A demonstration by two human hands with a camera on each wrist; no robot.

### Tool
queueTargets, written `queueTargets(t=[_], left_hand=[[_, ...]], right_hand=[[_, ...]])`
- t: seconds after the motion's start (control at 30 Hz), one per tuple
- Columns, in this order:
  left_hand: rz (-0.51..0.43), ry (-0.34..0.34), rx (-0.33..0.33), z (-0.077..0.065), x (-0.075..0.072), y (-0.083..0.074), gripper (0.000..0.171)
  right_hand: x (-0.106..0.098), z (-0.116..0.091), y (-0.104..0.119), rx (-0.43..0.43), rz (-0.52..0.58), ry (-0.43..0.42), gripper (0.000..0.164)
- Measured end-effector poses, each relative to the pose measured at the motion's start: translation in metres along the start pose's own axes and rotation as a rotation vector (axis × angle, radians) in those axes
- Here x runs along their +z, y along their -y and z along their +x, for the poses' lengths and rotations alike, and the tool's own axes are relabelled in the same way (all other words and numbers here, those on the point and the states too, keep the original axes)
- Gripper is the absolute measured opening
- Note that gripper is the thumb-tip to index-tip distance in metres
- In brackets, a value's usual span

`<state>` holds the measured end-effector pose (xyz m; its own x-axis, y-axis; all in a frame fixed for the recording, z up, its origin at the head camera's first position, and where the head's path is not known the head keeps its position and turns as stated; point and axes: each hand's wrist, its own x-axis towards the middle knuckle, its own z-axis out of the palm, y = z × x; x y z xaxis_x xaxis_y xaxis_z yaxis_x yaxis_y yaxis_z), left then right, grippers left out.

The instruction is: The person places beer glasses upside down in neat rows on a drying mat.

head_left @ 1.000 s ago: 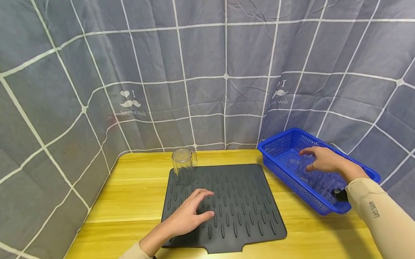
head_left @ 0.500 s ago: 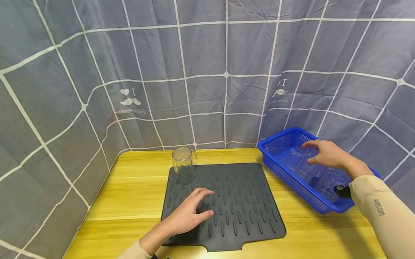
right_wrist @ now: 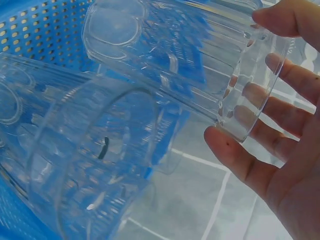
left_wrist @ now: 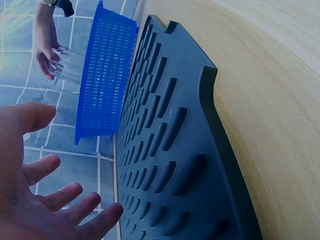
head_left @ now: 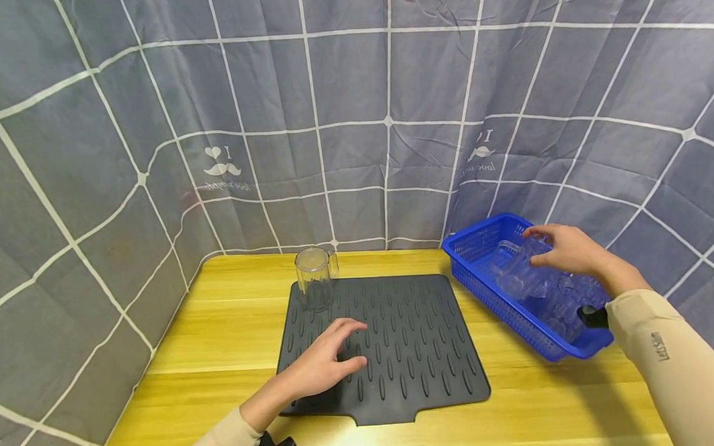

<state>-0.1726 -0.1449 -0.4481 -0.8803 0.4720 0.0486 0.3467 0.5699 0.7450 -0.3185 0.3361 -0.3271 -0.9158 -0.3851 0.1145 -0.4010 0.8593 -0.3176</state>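
In the head view, my right hand [head_left: 567, 249] is over the blue basket [head_left: 496, 303], gripping a clear mug by one end. Seen from the right wrist, thumb and fingers wrap the thick ribbed end of this clear mug [right_wrist: 200, 62], which lies tilted. More clear glassware [right_wrist: 95, 150] is beside it in the basket. My left hand [head_left: 325, 366] hovers over the dark ridged mat [head_left: 400, 355], its fingers relaxed and holding nothing. Another clear mug [head_left: 314, 279] with a handle stands on the mat's far left corner.
The wooden table [head_left: 207, 365] extends around the mat, with the basket slanting at its right side. A grey curtain [head_left: 353, 149] with white grid lines hangs behind and along the sides.
My right hand has moved up and slightly away, raising a clear mug within the basket. The left hand keeps its place over the mat. The head view has tilted slightly.
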Motion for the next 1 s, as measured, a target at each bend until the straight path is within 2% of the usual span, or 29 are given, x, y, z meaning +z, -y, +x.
queueTargets(t=[0.23,0.73,1.0], left_hand=[[0.005,-0.019,0.008,0.001,0.000,0.002,0.054],[-0.005,0.014,-0.018,-0.002,0.003,0.000,0.056],[-0.009,0.005,-0.007,0.001,0.003,0.002,0.057]], right_hand=[[-0.013,0.004,0.008,0.009,0.001,-0.020,0.055],[-0.023,-0.005,0.026,-0.040,0.057,-0.171,0.054],[-0.022,-0.009,0.039,-0.023,0.130,-0.136,0.056]])
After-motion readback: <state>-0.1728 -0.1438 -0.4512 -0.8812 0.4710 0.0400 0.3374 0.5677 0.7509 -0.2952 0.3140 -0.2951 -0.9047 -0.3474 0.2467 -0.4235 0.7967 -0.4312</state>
